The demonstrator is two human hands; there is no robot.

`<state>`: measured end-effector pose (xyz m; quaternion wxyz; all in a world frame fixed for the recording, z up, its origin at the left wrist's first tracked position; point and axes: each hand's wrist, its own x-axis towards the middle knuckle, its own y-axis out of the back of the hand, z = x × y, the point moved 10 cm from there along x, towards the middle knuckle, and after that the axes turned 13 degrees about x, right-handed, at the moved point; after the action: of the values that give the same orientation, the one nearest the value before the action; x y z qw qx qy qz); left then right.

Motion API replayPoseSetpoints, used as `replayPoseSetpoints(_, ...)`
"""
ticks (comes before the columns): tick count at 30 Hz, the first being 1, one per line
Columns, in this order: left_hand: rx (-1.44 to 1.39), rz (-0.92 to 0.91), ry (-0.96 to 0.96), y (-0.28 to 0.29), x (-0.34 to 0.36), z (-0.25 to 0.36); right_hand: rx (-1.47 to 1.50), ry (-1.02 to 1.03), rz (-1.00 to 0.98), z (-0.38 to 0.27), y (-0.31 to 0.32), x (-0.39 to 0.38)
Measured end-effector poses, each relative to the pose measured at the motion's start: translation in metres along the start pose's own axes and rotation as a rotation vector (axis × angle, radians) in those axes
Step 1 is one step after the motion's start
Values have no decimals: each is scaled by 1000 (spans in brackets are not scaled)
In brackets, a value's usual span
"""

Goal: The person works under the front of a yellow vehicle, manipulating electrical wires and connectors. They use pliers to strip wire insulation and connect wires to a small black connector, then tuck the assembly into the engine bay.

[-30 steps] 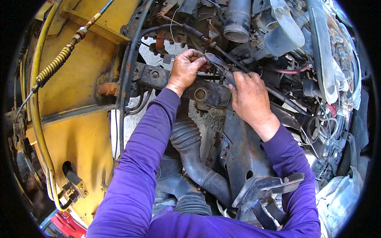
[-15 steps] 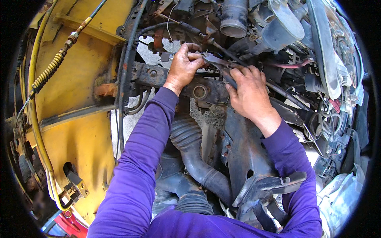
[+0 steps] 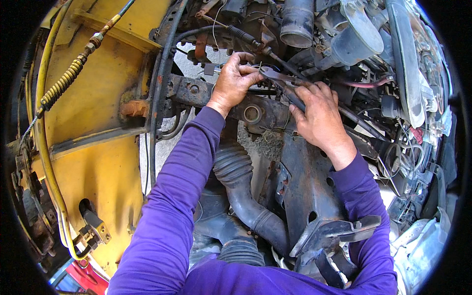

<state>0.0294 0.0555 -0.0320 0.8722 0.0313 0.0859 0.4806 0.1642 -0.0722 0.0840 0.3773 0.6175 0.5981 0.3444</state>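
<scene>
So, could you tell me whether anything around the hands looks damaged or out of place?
Yes: the crossmember under the left hand is heavily rusted, as is the bracket on the yellow panel. Nothing looks spilled.

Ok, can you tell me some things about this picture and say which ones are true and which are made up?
1. Both sleeves are purple. True.
2. The left hand rests on the yellow panel. False: it is up among the engine parts, at the metal tool.
3. The right hand lies on the dark handle of that tool. True.
4. A ribbed black hose runs below the hands. True.
5. The hose is bright green. False: it is black.
</scene>
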Motion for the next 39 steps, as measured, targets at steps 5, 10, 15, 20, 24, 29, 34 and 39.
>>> replayPoseSetpoints(5, 12, -11, -21, -2, 2, -3, 10, 42, 40, -3, -4, 0)
replayPoseSetpoints(10, -21, -24, 36, -4, 0, -7, -56, 30, 11, -5, -9, 2)
replayPoseSetpoints(15, 97, -49, -46, -8, -7, 10, -81, 53, 33, -7, -13, 0)
replayPoseSetpoints(20, 199, -66, -73, -13, -5, 15, -26, 30, 64, -5, -15, 2)
replayPoseSetpoints(24, 59, -10, -90, -15, -7, 12, 38, 0, 45, -6, -15, 2)
replayPoseSetpoints(29, 80, 21, -87, -10, -6, 7, 146, -37, 47, -4, -14, 3)
replayPoseSetpoints(34, 210, 185, 1, -6, -6, 11, 197, -123, 41, 6, -18, 6)
replayPoseSetpoints(39, 426, 212, -50, -6, -9, 8, 231, -222, 32, 16, -12, 4)
